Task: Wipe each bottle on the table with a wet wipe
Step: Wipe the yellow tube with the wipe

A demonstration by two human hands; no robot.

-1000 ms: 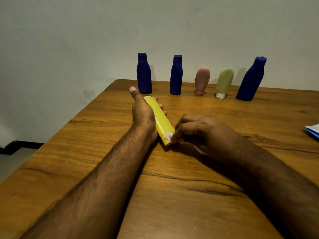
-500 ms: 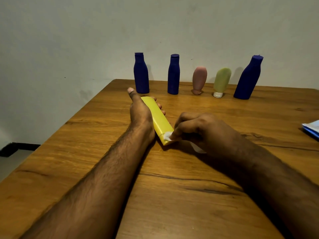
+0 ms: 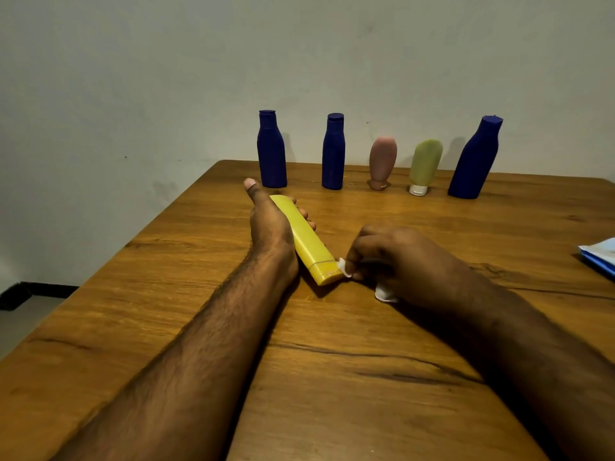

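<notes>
Yellow bottle (image 3: 304, 239) gripped by the left hand (image 3: 269, 224) near the surface's (image 3: 186, 247) left edge; right hand (image 3: 396, 261), pinching the wet wipe (image 3: 344, 268), should rub its cap end firmly, rotating the bottle between strokes.

3 blue bottles (image 3: 272, 151), 1 yellow btl (image 3: 304, 239), 1 pink (image 3: 382, 161), 1 green (image 3: 424, 165), 1 wipe (image 3: 344, 267), 2 hands (image 3: 269, 224).

R hand (image 3: 399, 257) w/ wet wipe (image 3: 344, 267) slid off yellow bottle (image 3: 304, 239) cap face to its right edge.
</notes>
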